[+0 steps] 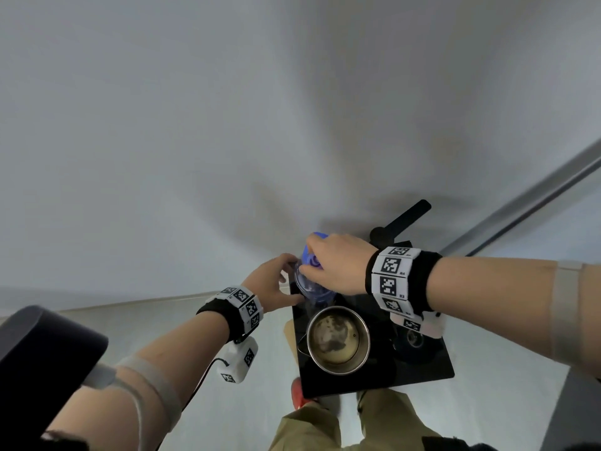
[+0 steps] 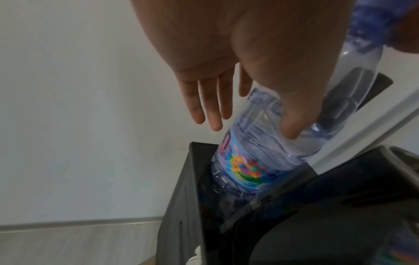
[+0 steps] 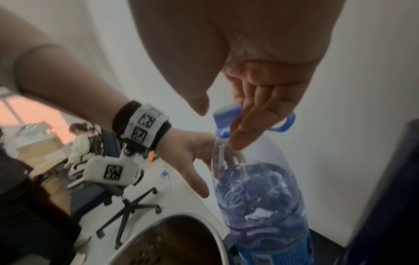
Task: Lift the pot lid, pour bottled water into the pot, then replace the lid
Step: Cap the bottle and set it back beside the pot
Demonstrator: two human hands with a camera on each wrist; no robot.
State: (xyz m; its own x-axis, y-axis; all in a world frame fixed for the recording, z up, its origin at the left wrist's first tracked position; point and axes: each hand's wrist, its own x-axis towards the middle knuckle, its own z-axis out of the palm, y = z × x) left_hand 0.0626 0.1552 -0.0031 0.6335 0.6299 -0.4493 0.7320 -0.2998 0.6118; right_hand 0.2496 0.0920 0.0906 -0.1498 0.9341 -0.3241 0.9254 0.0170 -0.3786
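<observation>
Between the two hands, a clear plastic water bottle (image 1: 312,281) stands upright on the black cooktop (image 1: 422,369), just beyond the open steel pot (image 1: 338,340). Its blue cap (image 3: 226,112) is still on, and water fills roughly the lower two thirds.

The right hand (image 1: 338,265) comes over the top, fingertips (image 3: 238,139) at the neck just under the cap, curled onto it as if to twist or steady; the thumb stands off, so the grip looks light. The left hand (image 1: 276,281) lies beside the body, thumb (image 2: 292,123) on the wall and fingers (image 2: 208,107) straight and spread, not wrapped round it.

Judgement: the bottle is thin-walled and will dent under a hard squeeze, and the water makes it weighty low down and liable to slosh. The ribbed section above the label (image 2: 249,170) is the sound place to hold; the neck suits only uncapping.

The pot is uncovered, dark residue visible inside. A dark round object beneath the right wrist may be the lid; I cannot confirm it.
</observation>
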